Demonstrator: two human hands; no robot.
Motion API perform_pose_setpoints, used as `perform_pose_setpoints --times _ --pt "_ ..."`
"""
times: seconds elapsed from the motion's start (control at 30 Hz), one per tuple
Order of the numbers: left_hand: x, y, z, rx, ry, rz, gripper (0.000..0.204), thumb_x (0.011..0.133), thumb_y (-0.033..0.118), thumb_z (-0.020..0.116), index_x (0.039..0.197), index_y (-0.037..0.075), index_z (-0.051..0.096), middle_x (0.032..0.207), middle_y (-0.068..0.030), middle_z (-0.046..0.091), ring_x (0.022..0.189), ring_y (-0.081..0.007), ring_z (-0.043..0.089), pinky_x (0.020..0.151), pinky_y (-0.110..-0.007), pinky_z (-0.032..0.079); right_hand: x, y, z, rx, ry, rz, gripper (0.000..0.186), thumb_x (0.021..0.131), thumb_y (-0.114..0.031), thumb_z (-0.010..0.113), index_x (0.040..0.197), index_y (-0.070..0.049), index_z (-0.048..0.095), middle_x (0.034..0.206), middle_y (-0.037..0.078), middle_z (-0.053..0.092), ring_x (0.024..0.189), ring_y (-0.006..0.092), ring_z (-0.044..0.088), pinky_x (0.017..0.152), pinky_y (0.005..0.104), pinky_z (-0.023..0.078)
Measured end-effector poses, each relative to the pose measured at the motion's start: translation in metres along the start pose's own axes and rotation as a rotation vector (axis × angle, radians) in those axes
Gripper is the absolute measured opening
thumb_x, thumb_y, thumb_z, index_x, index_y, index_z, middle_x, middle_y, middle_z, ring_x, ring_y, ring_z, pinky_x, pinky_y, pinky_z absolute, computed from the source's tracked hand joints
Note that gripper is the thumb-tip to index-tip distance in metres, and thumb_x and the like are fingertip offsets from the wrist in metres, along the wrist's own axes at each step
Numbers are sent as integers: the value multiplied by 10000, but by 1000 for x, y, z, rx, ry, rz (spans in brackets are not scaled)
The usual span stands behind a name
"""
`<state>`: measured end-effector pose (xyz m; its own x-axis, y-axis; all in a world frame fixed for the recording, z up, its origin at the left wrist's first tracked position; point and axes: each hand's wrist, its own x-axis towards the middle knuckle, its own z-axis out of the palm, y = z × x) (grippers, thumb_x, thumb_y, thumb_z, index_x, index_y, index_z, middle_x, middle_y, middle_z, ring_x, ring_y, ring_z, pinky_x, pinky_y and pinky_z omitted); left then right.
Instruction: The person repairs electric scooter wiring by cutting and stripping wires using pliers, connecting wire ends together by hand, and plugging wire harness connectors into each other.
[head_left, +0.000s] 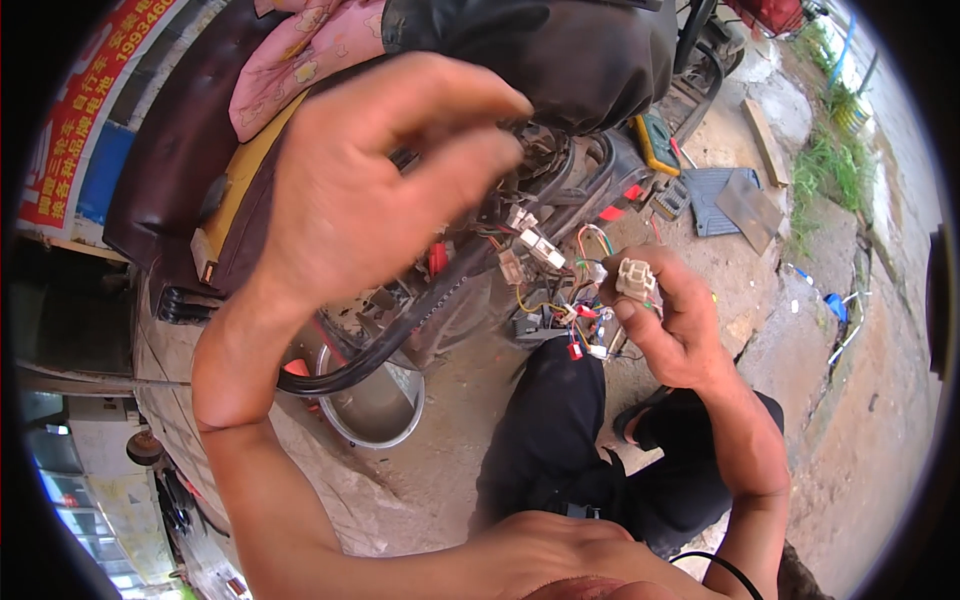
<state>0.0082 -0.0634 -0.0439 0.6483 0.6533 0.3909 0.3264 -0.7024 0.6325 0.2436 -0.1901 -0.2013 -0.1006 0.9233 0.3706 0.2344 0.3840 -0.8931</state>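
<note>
My right hand (685, 325) pinches a cream-coloured plastic wire connector (636, 280) between thumb and fingers, its socketed end facing up. Thin coloured wires run out behind it. My left hand (365, 185) is raised over the vehicle's frame, thumb and index finger apart with a gap between them; it is slightly blurred, and no object shows in it. Below and to the right of its fingertips, a white connector (541, 248) hangs among the wires. Several small red and white connectors (590, 350) dangle from the wiring harness just left of my right hand.
A black seat (560, 60) and thick black cable (400, 350) lie ahead and to the left. Beneath the cable stands a round metal basin (417, 420). A yellow-and-green multimeter (655, 143), a dark mat (712, 200) and a wooden strip (765, 140) lie at the far right.
</note>
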Motion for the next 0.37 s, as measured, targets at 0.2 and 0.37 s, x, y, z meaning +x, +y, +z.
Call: perform_pose_setpoints --times 0.2,0.37 --pt "15 -37 -29 104 -13 -53 165 951 48 687 1103 1 727 891 -2 694 808 -70 639 757 -222 513 -1 1 5 89 43 123 297 938 -137 655 1204 -8 622 1006 122 695 901 248 680 831 364 525" --pt "12 -48 -9 311 -391 20 150 903 110 713 991 -10 725 928 -84 742 844 -231 681 794 -342 532 3 0 3 57 2 126 358 945 -160 660 1266 -8 616 1019 132 698 916 268 688 844 375 526"
